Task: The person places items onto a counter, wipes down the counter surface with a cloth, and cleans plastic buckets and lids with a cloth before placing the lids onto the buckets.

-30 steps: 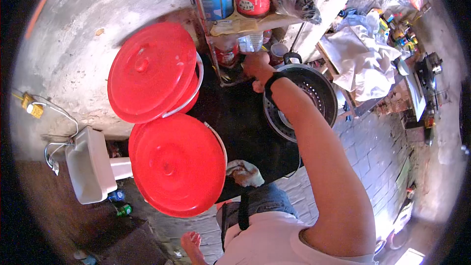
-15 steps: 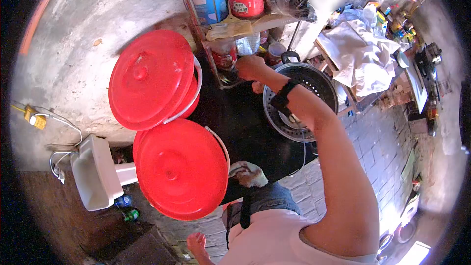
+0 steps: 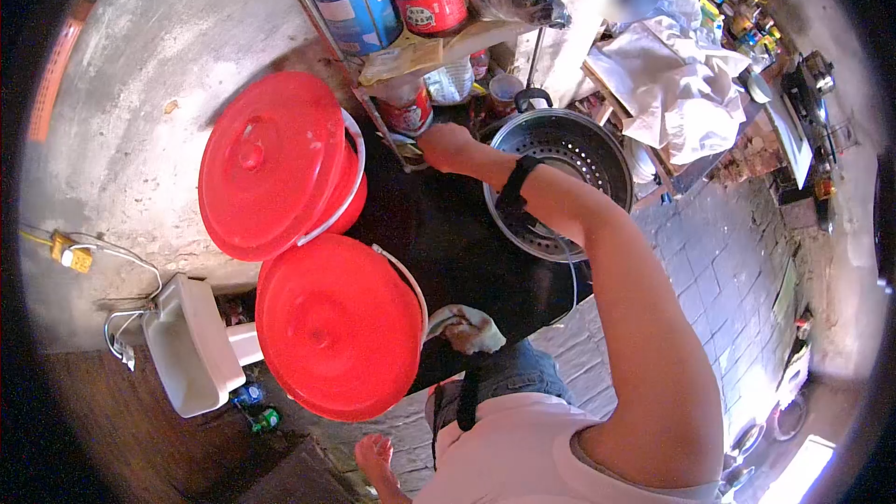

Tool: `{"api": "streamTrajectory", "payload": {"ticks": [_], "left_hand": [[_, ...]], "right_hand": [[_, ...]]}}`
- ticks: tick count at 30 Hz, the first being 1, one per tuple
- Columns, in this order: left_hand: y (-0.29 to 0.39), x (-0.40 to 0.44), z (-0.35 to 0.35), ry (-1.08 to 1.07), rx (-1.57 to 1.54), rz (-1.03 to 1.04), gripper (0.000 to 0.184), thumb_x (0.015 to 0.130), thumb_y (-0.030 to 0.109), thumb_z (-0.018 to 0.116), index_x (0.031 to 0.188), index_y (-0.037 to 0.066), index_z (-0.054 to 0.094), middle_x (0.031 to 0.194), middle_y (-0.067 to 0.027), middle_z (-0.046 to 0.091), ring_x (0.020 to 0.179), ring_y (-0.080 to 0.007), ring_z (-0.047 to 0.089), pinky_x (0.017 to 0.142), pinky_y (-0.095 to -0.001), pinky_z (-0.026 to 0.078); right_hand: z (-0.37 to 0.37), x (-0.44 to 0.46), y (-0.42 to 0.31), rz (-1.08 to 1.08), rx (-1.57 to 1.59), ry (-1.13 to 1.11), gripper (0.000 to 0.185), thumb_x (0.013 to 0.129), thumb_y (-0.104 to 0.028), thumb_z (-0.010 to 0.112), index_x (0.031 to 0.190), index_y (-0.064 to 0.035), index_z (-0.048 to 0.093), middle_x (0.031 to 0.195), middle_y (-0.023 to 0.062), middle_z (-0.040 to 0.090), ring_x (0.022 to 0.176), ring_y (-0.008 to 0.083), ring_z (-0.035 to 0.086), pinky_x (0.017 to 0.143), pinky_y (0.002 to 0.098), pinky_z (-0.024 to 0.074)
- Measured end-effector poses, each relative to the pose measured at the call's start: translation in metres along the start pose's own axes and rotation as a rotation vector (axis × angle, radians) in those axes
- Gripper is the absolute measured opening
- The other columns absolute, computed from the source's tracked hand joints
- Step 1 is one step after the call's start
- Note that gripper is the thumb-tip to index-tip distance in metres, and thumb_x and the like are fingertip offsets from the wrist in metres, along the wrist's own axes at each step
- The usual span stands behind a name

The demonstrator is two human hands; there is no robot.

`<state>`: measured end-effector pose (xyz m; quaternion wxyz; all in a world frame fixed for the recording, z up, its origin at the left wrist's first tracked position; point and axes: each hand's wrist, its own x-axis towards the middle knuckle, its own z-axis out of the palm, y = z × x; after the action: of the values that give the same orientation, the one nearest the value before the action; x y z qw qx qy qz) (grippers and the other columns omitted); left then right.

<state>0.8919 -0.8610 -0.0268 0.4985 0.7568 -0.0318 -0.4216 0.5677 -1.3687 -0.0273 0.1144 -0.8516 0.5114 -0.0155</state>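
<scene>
Left of the pot [image 3: 593,143], the right hand [image 3: 445,147] is by the red jar [image 3: 408,115]; I can't tell its grip. The left hand [image 3: 375,453] hangs far from the pot, grip unclear too. The right arm [image 3: 644,308] crosses the pot: a bump might tip it.

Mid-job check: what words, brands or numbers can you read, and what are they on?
No text is legible.
Red-lidded jar: Chinese-looking characters, too small and blurred to read.
Blue tub: label print too small to read.
Red-labelled container beside the right hand: markings too blurred to read.
</scene>
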Motion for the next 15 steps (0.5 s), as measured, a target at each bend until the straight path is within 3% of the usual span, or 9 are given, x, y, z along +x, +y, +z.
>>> {"api": "streamTrajectory", "payload": {"ticks": [3, 5, 7, 10, 12, 13, 15], "left_hand": [[-0.015, 0.011, -0.017, 0.007, 0.004, -0.012, 0.020, 0.080, 0.032, 0.052, 0.071, 0.015, 0.054, 0.062, -0.0033, 0.052, 0.059, -0.0187, 0.052, 0.046, -0.0317, 0.041], [-0.021, 0.020, -0.026, -0.018, 0.034, -0.023, 0.019, 0.081, 0.031, 0.052, 0.075, 0.014, 0.053, 0.067, -0.0039, 0.053, 0.062, -0.0184, 0.053, 0.050, -0.0310, 0.042], [-0.023, 0.027, -0.027, -0.046, 0.075, -0.020, 0.018, 0.082, 0.030, 0.052, 0.080, 0.012, 0.053, 0.072, -0.0044, 0.054, 0.066, -0.0181, 0.054, 0.054, -0.0304, 0.043], [-0.026, 0.035, -0.025, -0.095, 0.160, 0.045, 0.019, 0.084, 0.029, 0.051, 0.087, 0.010, 0.052, 0.079, -0.0052, 0.056, 0.072, -0.0176, 0.056, 0.060, -0.0294, 0.045], [-0.029, 0.035, -0.021, -0.128, 0.210, 0.109, 0.020, 0.085, 0.028, 0.051, 0.091, 0.009, 0.051, 0.084, -0.0057, 0.057, 0.075, -0.0173, 0.057, 0.065, -0.0287, 0.047], [-0.030, 0.032, -0.019, -0.118, 0.181, 0.073, 0.021, 0.086, 0.027, 0.051, 0.094, 0.008, 0.051, 0.087, -0.0060, 0.057, 0.077, -0.0172, 0.057, 0.067, -0.0284, 0.047], [-0.022, 0.027, -0.006, -0.087, 0.056, -0.088, 0.022, 0.087, 0.026, 0.051, 0.097, 0.006, 0.050, 0.089, -0.0067, 0.058, 0.079, -0.0167, 0.058, 0.069, -0.0279, 0.048]], "right_hand": [[-0.002, -0.010, 0.008, 0.058, 0.064, 0.011, 0.017, 0.072, -0.020, 0.056, 0.077, -0.0071, 0.064, 0.079, 0.0142, 0.064, 0.077, 0.0337, 0.063, 0.063, 0.0444, 0.0512], [-0.002, -0.021, 0.016, 0.048, 0.074, 0.026, 0.017, 0.073, -0.020, 0.054, 0.079, -0.0088, 0.065, 0.081, 0.0134, 0.065, 0.077, 0.0345, 0.063, 0.061, 0.0449, 0.0517], [-0.007, -0.031, 0.019, -0.087, 0.075, -0.019, 0.019, 0.074, -0.023, 0.053, 0.083, -0.0104, 0.065, 0.082, 0.0118, 0.065, 0.077, 0.0338, 0.063, 0.063, 0.0444, 0.0511], [-0.044, -0.069, 0.006, -0.200, 0.316, -0.023, 0.018, 0.077, -0.028, 0.051, 0.080, -0.0131, 0.062, 0.078, 0.0098, 0.062, 0.073, 0.0316, 0.060, 0.062, 0.0445, 0.0481], [-0.041, -0.085, 0.002, -0.068, 0.306, -0.011, 0.024, 0.080, -0.035, 0.050, 0.080, -0.0129, 0.061, 0.079, 0.0110, 0.061, 0.079, 0.0324, 0.059, 0.065, 0.0438, 0.0471], [-0.037, -0.094, 0.003, 0.018, 0.497, -0.059, 0.022, 0.079, -0.031, 0.055, 0.079, -0.0101, 0.060, 0.081, 0.0113, 0.062, 0.079, 0.0330, 0.058, 0.068, 0.0420, 0.0474], [-0.047, -0.115, -0.001, -0.024, 0.480, 0.031, 0.020, 0.076, -0.025, 0.061, 0.083, -0.0064, 0.061, 0.081, 0.0115, 0.063, 0.075, 0.0319, 0.060, 0.068, 0.0386, 0.0480]]}}
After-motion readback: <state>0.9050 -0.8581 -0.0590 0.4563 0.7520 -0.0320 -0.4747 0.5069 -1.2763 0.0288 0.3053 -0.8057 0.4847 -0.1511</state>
